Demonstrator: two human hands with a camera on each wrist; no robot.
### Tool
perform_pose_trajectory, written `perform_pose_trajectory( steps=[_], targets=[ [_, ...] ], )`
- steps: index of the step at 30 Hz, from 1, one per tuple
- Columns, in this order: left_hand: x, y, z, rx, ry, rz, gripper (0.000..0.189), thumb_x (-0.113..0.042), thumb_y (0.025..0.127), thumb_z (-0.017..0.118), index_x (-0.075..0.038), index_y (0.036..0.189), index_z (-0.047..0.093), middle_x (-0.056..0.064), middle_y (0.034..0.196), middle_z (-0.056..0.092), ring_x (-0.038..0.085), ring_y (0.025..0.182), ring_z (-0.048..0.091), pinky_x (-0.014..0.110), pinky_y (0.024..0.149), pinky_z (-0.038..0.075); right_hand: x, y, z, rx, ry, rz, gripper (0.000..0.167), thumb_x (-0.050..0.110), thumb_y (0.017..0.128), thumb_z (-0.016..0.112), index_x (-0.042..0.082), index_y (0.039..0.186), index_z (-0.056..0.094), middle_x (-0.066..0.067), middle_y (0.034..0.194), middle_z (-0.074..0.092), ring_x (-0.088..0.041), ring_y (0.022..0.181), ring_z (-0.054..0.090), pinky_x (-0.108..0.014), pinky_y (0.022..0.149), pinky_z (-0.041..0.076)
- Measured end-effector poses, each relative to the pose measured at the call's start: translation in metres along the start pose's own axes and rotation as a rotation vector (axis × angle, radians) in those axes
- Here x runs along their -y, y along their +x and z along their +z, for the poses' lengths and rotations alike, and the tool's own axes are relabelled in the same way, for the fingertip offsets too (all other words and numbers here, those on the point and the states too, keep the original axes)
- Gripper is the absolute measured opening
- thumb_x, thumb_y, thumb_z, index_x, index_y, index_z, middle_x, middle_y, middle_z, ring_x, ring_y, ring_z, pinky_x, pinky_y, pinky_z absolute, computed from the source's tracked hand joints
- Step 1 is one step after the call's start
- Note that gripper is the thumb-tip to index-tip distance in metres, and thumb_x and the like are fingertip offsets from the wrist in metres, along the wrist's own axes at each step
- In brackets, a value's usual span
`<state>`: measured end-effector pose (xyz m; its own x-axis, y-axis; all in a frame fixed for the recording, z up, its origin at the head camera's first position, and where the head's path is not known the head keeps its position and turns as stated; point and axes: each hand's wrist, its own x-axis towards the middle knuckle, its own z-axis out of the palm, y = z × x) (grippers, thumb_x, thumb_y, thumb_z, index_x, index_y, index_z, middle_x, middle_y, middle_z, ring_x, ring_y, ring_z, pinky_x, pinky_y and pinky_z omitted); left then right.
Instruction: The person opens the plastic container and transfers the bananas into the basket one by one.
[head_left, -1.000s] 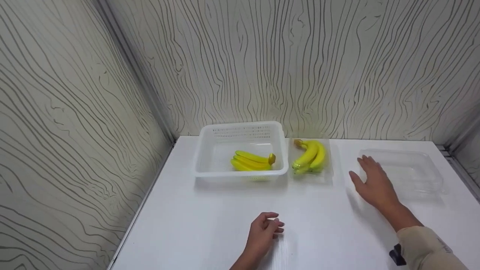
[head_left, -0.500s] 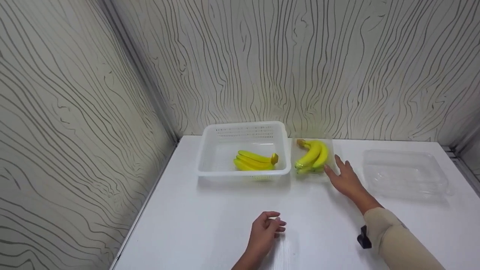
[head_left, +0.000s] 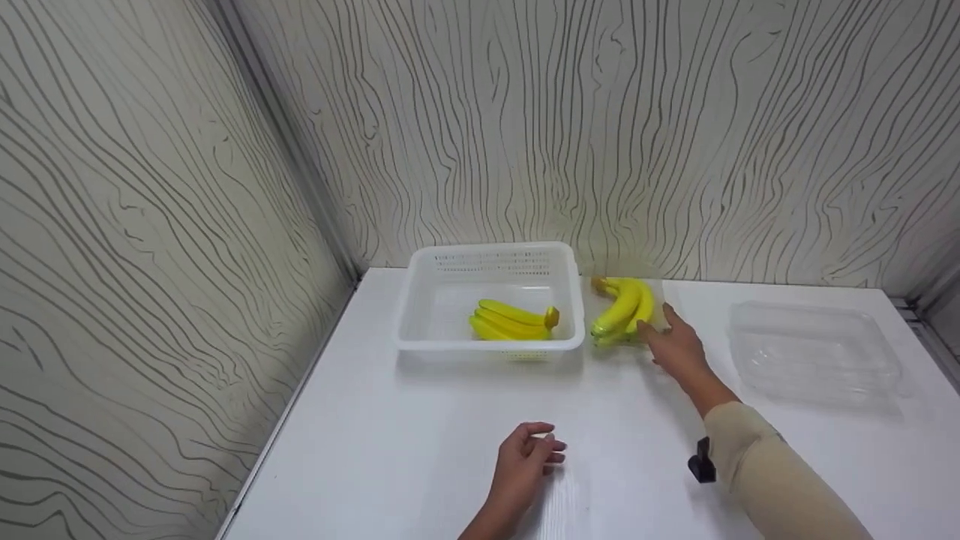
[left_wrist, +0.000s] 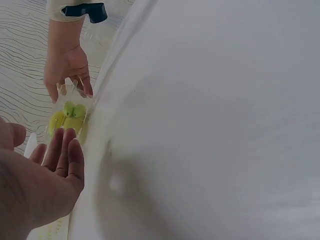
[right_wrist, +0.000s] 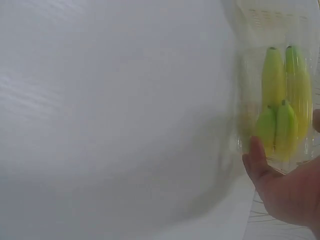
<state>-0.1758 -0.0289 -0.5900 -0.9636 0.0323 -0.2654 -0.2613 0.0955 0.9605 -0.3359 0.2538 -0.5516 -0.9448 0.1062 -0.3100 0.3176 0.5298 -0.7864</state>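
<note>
A bunch of yellow bananas (head_left: 624,311) with green tips lies inside a clear plastic box (right_wrist: 245,70), just right of the white basket. My right hand (head_left: 677,349) grips the near right end of this box, its thumb and fingers spread across the end (right_wrist: 287,192). Another bunch of bananas (head_left: 514,321) lies in the white perforated basket (head_left: 491,346). My left hand (head_left: 521,469) stays low in front, fingers loosely curled and holding nothing; the left wrist view shows the same hand (left_wrist: 47,187) with the boxed bananas beyond it.
A second clear plastic container (head_left: 817,352) stands on the right of the white table (head_left: 360,442). Wood-grain patterned walls (head_left: 525,127) rise behind the table and on the left.
My right hand has moved left from beside the second clear container to the box of bananas and now grips its end. The left hand has stayed about where it was.
</note>
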Motion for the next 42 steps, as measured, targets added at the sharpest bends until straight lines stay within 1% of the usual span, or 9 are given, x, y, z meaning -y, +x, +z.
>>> perform_pose_trajectory(
  steps=[3, 7, 11, 14, 24, 30, 33, 37, 42],
  targets=[
    [0.001, 0.000, 0.000, -0.010, 0.006, -0.004, 0.029, -0.023, 0.108, 0.060, -0.005, 0.130, 0.064, 0.003, 0.104, 0.081, 0.012, 0.091, 0.076, 0.033, 0.082, 0.062, 0.000, -0.004, -0.001, -0.030, -0.035, -0.038, 0.086, 0.053, 0.109, 0.045, 0.012, 0.173, 0.004, -0.037, 0.170, 0.027, -0.040, 0.135, 0.062, -0.041, 0.100, 0.062],
    [0.001, 0.002, 0.002, -0.005, 0.008, -0.009, 0.028, -0.023, 0.107, 0.060, -0.005, 0.129, 0.065, 0.003, 0.104, 0.082, 0.012, 0.090, 0.076, 0.033, 0.082, 0.062, -0.001, -0.013, -0.003, -0.057, -0.084, -0.066, 0.081, 0.048, 0.109, 0.048, 0.008, 0.172, 0.014, -0.038, 0.165, 0.036, -0.040, 0.124, 0.069, -0.044, 0.098, 0.063],
    [0.000, 0.003, 0.005, 0.000, 0.011, -0.012, 0.027, -0.022, 0.107, 0.060, -0.006, 0.128, 0.065, 0.002, 0.103, 0.082, 0.011, 0.089, 0.075, 0.033, 0.081, 0.062, -0.007, -0.027, -0.008, -0.063, -0.153, -0.063, 0.081, 0.049, 0.109, 0.048, 0.005, 0.170, 0.017, -0.037, 0.164, 0.037, -0.048, 0.143, 0.054, -0.059, 0.116, 0.051],
    [0.001, 0.002, 0.007, 0.000, 0.023, -0.014, 0.027, -0.021, 0.107, 0.060, -0.006, 0.128, 0.065, 0.001, 0.101, 0.081, 0.011, 0.089, 0.075, 0.032, 0.080, 0.062, -0.014, -0.040, -0.013, -0.055, -0.202, -0.059, 0.082, 0.051, 0.108, 0.048, 0.004, 0.170, 0.019, -0.036, 0.165, 0.037, -0.053, 0.153, 0.039, -0.065, 0.122, 0.042],
    [0.001, 0.003, 0.006, 0.027, 0.052, 0.014, 0.027, -0.021, 0.105, 0.062, -0.006, 0.127, 0.066, 0.000, 0.100, 0.080, 0.010, 0.088, 0.074, 0.031, 0.078, 0.061, -0.051, -0.101, -0.025, -0.077, -0.277, -0.110, 0.081, 0.057, 0.108, 0.049, 0.008, 0.169, 0.027, -0.035, 0.162, 0.043, -0.054, 0.148, 0.047, -0.062, 0.106, 0.054],
    [-0.002, 0.004, 0.001, 0.030, 0.049, 0.036, 0.029, -0.020, 0.105, 0.064, -0.004, 0.128, 0.065, 0.003, 0.103, 0.080, 0.011, 0.090, 0.073, 0.033, 0.079, 0.062, -0.070, -0.129, -0.034, -0.045, -0.313, -0.145, 0.078, 0.056, 0.109, 0.050, 0.011, 0.169, 0.029, -0.034, 0.157, 0.051, -0.054, 0.144, 0.052, -0.068, 0.107, 0.052],
    [-0.002, 0.005, 0.001, 0.016, 0.080, 0.019, 0.032, -0.022, 0.104, 0.066, -0.007, 0.132, 0.064, 0.003, 0.113, 0.078, 0.011, 0.097, 0.072, 0.034, 0.083, 0.062, -0.077, -0.141, -0.036, -0.008, -0.323, -0.164, 0.074, 0.053, 0.110, 0.051, 0.012, 0.168, 0.031, -0.034, 0.159, 0.048, -0.055, 0.142, 0.054, -0.071, 0.107, 0.051],
    [-0.001, 0.004, 0.001, 0.026, 0.158, 0.011, 0.054, -0.030, 0.100, 0.073, -0.015, 0.149, 0.056, 0.010, 0.143, 0.065, 0.022, 0.122, 0.067, 0.043, 0.097, 0.061, -0.084, -0.153, -0.036, 0.018, -0.314, -0.252, 0.068, 0.046, 0.109, 0.056, 0.012, 0.166, 0.038, -0.030, 0.163, 0.047, -0.054, 0.142, 0.054, -0.075, 0.109, 0.046],
    [0.006, -0.003, -0.004, 0.166, 0.221, 0.060, 0.095, -0.037, 0.090, 0.085, -0.025, 0.168, 0.033, 0.018, 0.170, 0.039, 0.041, 0.146, 0.053, 0.061, 0.117, 0.049, -0.085, -0.158, -0.027, 0.109, -0.225, -0.366, 0.060, 0.038, 0.110, 0.057, 0.012, 0.162, 0.046, -0.023, 0.164, 0.049, -0.055, 0.145, 0.050, -0.072, 0.111, 0.048]
  ],
)
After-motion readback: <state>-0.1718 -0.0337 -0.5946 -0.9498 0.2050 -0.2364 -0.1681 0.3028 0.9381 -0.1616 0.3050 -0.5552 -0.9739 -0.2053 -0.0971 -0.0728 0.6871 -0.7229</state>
